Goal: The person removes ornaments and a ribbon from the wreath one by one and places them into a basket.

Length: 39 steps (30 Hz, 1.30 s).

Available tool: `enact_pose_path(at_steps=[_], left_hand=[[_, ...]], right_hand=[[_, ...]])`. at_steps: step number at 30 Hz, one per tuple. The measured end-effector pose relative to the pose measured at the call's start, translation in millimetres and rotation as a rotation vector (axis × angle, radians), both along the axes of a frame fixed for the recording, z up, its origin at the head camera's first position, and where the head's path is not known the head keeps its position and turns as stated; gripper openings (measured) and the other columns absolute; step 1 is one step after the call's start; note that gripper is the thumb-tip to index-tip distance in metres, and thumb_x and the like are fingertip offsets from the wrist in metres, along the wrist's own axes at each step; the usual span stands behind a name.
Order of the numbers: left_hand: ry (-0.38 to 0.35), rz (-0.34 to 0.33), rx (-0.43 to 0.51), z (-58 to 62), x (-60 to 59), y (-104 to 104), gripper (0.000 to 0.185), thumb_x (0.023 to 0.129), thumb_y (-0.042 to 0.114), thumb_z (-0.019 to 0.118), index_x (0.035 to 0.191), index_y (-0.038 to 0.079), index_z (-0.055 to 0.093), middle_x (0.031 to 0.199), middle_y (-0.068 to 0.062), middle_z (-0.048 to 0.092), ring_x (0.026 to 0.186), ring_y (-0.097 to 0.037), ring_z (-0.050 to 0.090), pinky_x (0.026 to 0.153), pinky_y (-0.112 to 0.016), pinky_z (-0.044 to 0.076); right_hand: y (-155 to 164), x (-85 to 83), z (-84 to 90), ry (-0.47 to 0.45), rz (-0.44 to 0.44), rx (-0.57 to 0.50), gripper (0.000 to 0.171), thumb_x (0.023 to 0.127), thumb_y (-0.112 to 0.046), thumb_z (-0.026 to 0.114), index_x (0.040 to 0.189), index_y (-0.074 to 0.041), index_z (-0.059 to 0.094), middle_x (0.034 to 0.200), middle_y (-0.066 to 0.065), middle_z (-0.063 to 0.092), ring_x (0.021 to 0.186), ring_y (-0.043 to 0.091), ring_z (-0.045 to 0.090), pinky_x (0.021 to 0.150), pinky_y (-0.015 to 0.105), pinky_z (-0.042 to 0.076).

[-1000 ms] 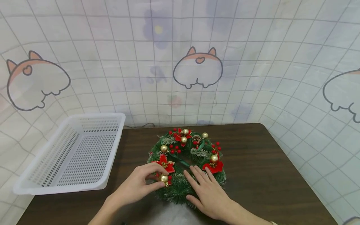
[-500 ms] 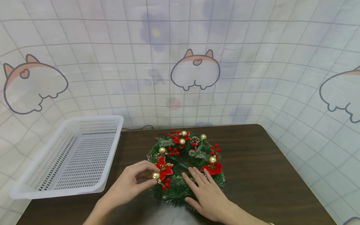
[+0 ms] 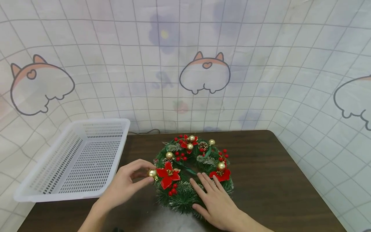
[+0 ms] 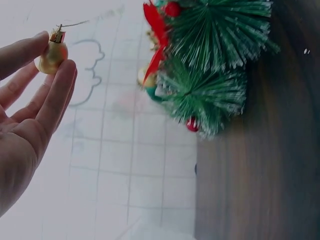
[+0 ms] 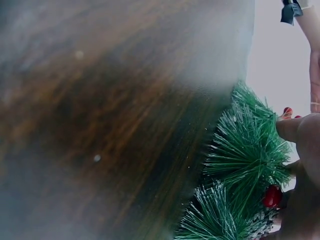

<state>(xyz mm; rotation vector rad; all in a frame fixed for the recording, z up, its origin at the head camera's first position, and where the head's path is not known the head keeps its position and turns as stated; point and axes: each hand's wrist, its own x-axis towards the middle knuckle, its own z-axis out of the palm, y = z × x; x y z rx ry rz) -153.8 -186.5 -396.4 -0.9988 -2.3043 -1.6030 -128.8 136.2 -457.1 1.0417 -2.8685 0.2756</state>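
Hands first: the left hand [image 3: 124, 185] pinches a small shiny gold bauble ornament [image 3: 152, 173] between thumb and fingertips, just off the left edge of the round green artificial-pine wreath [image 3: 192, 174]; the right hand [image 3: 215, 201] lies flat with straight fingers on the wreath's near rim. From the left wrist view the bauble [image 4: 51, 53] looks light, smooth and likely slippery, probably thin-shelled, so a gentle pinch at its metal cap seems the safest hold. Its thin wire is barely visible. The wreath's needles look springy and soft, with red fabric flowers [image 3: 168, 174] wired in. It rests on the dark brown wooden surface [image 3: 275, 180], beside a white perforated plastic basket [image 3: 78, 161]. Much of the right wrist view is blurred, and the right palm hides part of the wreath.
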Motion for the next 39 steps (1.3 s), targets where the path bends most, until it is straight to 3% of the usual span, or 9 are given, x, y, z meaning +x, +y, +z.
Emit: enact_pose_path(at_steps=[7, 13, 22, 29, 39], left_hand=[[-0.002, 0.075, 0.007, 3.8, -4.9, -14.8, 0.038, 0.081, -0.002, 0.075, 0.113, 0.015, 0.065, 0.109, -0.003, 0.063, 0.094, -0.021, 0.064, 0.079, -0.033, 0.055], [0.005, 0.093, 0.029, 4.5, -8.5, -25.3, 0.036, 0.081, -0.003, 0.074, 0.113, 0.011, 0.064, 0.107, -0.005, 0.063, 0.095, -0.021, 0.062, 0.082, -0.032, 0.054], [-0.001, 0.205, 0.011, 10.5, -12.1, -42.7, 0.035, 0.083, -0.002, 0.073, 0.114, 0.012, 0.064, 0.109, -0.005, 0.062, 0.093, -0.018, 0.056, 0.084, -0.027, 0.053], [0.028, 0.249, 0.037, 11.6, -17.6, -56.6, 0.036, 0.083, -0.004, 0.071, 0.116, 0.007, 0.063, 0.113, -0.009, 0.062, 0.100, -0.017, 0.059, 0.082, -0.026, 0.053], [0.030, 0.382, 0.006, 23.3, -22.2, -74.2, 0.034, 0.084, -0.001, 0.072, 0.115, 0.006, 0.064, 0.113, -0.009, 0.062, 0.101, -0.014, 0.059, 0.084, -0.019, 0.050]], right_hand=[[1.4, -0.8, -0.1, -0.016, -0.005, -0.005, 0.071, 0.098, -0.056, 0.041, 0.155, -0.026, 0.011, 0.158, 0.010, 0.018, 0.145, 0.028, 0.013, 0.112, 0.054, 0.017], [2.7, 1.5, -3.5, -0.004, -0.006, -0.020, 0.075, 0.098, -0.056, 0.042, 0.155, -0.027, 0.004, 0.159, 0.009, 0.015, 0.145, 0.028, 0.012, 0.112, 0.054, 0.017], [4.8, 1.0, -3.3, 0.001, -0.007, -0.027, 0.073, 0.098, -0.055, 0.043, 0.155, -0.026, 0.007, 0.159, 0.009, 0.012, 0.145, 0.026, 0.008, 0.112, 0.053, 0.019], [5.5, 0.9, -2.9, -0.013, -0.003, -0.031, 0.073, 0.098, -0.055, 0.042, 0.155, -0.027, 0.006, 0.159, 0.009, 0.011, 0.145, 0.029, 0.011, 0.112, 0.053, 0.020], [4.8, 1.5, -1.4, -0.020, -0.009, -0.025, 0.072, 0.098, -0.055, 0.042, 0.155, -0.027, 0.007, 0.159, 0.008, 0.011, 0.145, 0.029, 0.012, 0.113, 0.052, 0.019]])
